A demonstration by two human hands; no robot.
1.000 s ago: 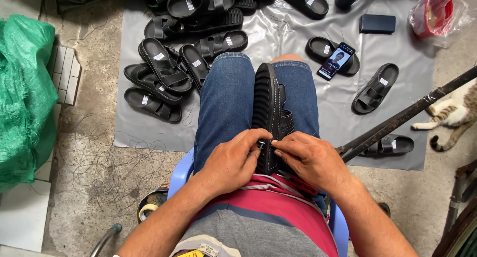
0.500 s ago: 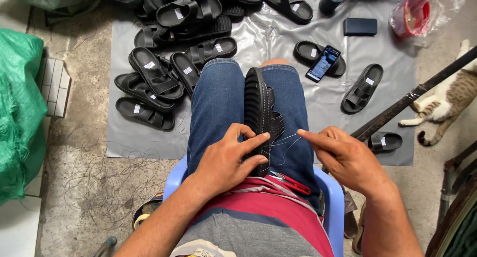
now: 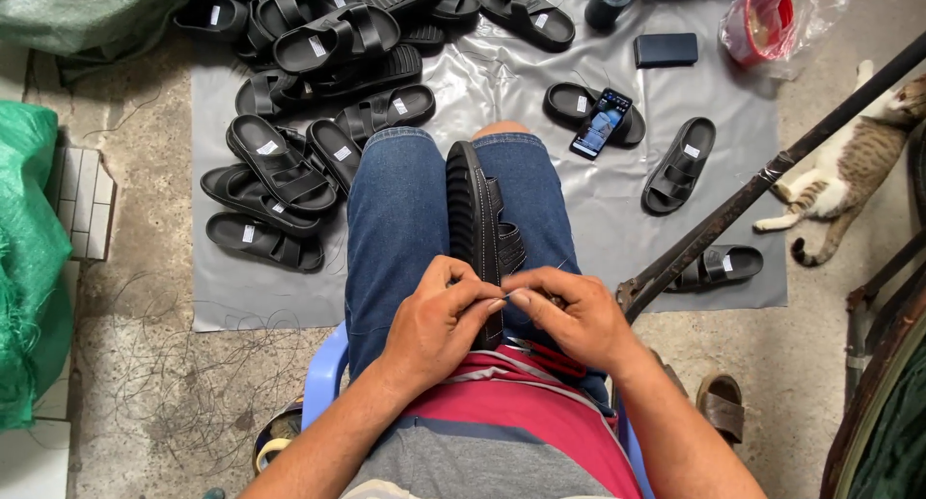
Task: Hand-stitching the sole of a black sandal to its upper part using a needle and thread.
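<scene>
— Where's the black sandal (image 3: 479,219), and pointing which way?

— Wedged on edge between the denim-clad thighs (image 3: 400,229), long axis running straight away from the body, far end toward the knees, near end under the hands, ribbed sole turned left, straps to the right.

— Hands?

— Together at the near end. Left hand (image 3: 439,321) curled against the sandal's side, fingertips pinched; right hand (image 3: 569,311) pinched too, fingertips meeting the left's over a thin thread (image 3: 540,277). Needle too small to tell.

— Counts?

— One sandal on the lap. On the grey sheet (image 3: 617,200), a heap of black sandals (image 3: 309,104) at the left, overlapping, exact number unclear; four more lying singly at the right. One phone (image 3: 600,123) propped on one of them, one dark flat case (image 3: 666,49), one thread spool (image 3: 610,0), one red tub in a clear bag (image 3: 772,22).

— In the way?

— Dark metal bar (image 3: 772,176) slanting just beside the right knee. Cat (image 3: 849,166) stretched out past it. Green netting (image 3: 29,268) far left.
</scene>
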